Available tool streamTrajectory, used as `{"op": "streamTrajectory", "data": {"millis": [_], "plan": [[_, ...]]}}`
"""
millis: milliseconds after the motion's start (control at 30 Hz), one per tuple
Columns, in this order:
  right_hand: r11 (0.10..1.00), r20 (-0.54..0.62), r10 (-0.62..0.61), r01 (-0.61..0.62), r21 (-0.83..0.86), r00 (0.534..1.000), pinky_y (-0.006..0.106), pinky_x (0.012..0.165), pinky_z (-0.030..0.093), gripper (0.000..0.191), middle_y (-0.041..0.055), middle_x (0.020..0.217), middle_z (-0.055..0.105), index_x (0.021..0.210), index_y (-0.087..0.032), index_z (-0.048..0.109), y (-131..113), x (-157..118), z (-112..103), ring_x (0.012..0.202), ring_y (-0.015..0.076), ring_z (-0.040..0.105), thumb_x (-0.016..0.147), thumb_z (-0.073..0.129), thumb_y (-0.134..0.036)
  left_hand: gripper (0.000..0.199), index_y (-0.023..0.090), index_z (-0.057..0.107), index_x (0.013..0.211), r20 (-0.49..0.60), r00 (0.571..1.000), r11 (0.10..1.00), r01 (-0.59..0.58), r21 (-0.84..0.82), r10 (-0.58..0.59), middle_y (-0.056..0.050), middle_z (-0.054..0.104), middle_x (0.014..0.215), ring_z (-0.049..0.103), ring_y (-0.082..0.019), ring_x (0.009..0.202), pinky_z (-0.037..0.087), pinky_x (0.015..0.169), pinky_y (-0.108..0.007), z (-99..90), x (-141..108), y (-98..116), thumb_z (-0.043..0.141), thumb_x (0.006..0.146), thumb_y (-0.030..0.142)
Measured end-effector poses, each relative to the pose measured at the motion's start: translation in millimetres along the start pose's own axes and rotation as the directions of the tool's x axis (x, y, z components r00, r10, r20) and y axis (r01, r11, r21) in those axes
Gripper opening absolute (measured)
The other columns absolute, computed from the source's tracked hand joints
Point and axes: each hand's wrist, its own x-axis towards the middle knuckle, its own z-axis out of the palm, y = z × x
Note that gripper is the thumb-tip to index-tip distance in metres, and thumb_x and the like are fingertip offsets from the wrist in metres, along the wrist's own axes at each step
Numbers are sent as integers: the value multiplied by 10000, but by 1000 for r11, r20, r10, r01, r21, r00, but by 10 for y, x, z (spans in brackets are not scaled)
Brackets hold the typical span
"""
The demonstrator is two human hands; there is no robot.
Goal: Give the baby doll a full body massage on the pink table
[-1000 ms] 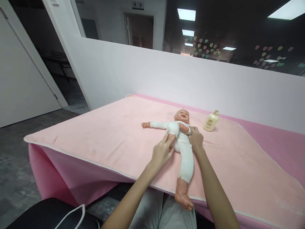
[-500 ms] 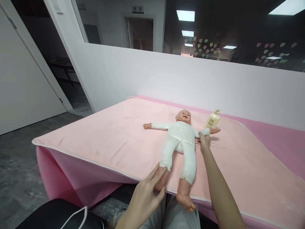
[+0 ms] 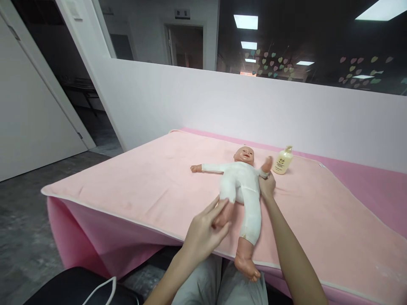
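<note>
White cloth covers the body, arms and upper legs of the doll [image 3: 246, 180] in the head view; it lies on its back on a pale pink blanket [image 3: 152, 169], with the head [image 3: 244, 155] toward the wall [image 3: 203, 101] and the feet toward the wearer. The left hand [image 3: 203, 231] is loosely closed, fingers extended and thumb apart, with the doll's lower leg between them; that leg is bent and slightly blurred. The right hand [image 3: 267, 185] is closed on the doll's forearm beside the torso, fingers curled; the small hand [image 3: 267, 164] points up above the grip; the far side of this hold is hidden.

The other arm [image 3: 211, 167] extends straight out to the side on the blanket; the other leg [image 3: 252, 212] is straight, a brownish mark visible at its cuff, the bare foot [image 3: 247, 267] projecting past the blanket's near edge.

A pale yellow pump bottle [image 3: 282, 161] stands upright near the raised small hand, its label dark-printed and too small to read; deeper pink cloth [image 3: 372, 178] shows beyond the blanket; heart shapes [image 3: 273, 63] appear on the dark glass above the wall; a white cord [image 3: 106, 290] lies over a black surface at lower left.
</note>
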Motion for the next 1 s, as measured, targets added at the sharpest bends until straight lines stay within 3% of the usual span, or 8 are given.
{"op": "streamTrajectory", "data": {"millis": [133, 267, 433, 567, 700, 767, 867, 1000], "plan": [[927, 174, -294, 324, -188, 940, 240, 708, 409, 417, 27, 1058, 613, 976, -207, 612, -231, -145, 25, 914, 178, 554, 615, 425, -118, 532, 240, 456, 1315, -64, 997, 997, -40, 66, 44, -91, 406, 1403, 569, -259, 1107, 501, 875, -349, 99, 620, 72, 543, 789, 247], [934, 151, -276, 302, -190, 949, 239, 684, 404, 389, 29, 1007, 624, 951, -202, 613, -226, -135, 18, 863, 173, 553, 621, 420, -131, 549, 229, 471, 1302, -22, 1000, 996, -4, 90, 6, -93, 405, 1403, 567, -275, 1104, 505, 846, -352, 237, 966, 77, 511, 760, 149], [989, 34, 103, -106, 101, 994, 229, 514, 402, 183, -11, 656, 582, 781, -190, 553, -40, 29, 7, 567, 139, 514, 606, 526, -235, 551, 233, 468, 1306, -61, 997, 998, -44, -44, 41, -59, 476, 1354, 457, -247, 1236, 448, 964, -338, 62, 445, 119, 539, 761, 192], [821, 73, 409, -401, 406, 910, 222, 407, 382, 219, -58, 524, 478, 802, -184, 497, 29, 116, 5, 411, 105, 428, 589, 546, -198, 578, 269, 455, 1315, 9, 999, 999, 51, 11, -51, -34, 466, 1361, 442, -242, 1243, 440, 985, -345, -78, -145, 33, 561, 750, 207], [756, 54, 510, -477, 447, 858, 223, 422, 405, 227, -66, 509, 441, 852, -180, 488, 35, 137, -11, 413, 102, 416, 631, 533, -206, 574, 246, 485, 1292, 52, 992, 993, 114, 20, -114, -46, 501, 1327, 469, -237, 1219, 452, 974, -339, -49, -202, -102, 570, 728, 179], [851, 2, 409, -382, 360, 913, 230, 463, 421, 274, -32, 613, 527, 912, -180, 505, 10, 104, -13, 479, 118, 481, 640, 523, -201, 561, 229, 490, 1287, 0, 997, 996, 81, -25, -81, -51, 504, 1326, 465, -232, 1226, 433, 997, -346, -17, -1, -113, 568, 733, 178], [996, -22, 50, -48, 68, 999, 237, 582, 432, 276, 16, 795, 614, 911, -190, 570, -78, 2, -2, 671, 151, 560, 648, 491, -158, 555, 194, 475, 1297, -156, 987, 996, 23, -84, -36, -65, 473, 1355, 454, -239, 1239, 413, 1017, -356, 51, 455, -84, 568, 751, 208], [918, 183, -312, 346, -193, 932, 232, 694, 409, 462, 23, 1067, 610, 1000, -226, 617, -220, -126, 10, 882, 162, 559, 631, 400, -53, 518, 130, 472, 1294, -111, 992, 992, -67, -111, 54, -75, 469, 1358, 452, -253, 1237, 399, 1018, -347, 201, 994, -80, 489, 777, 163]]}}
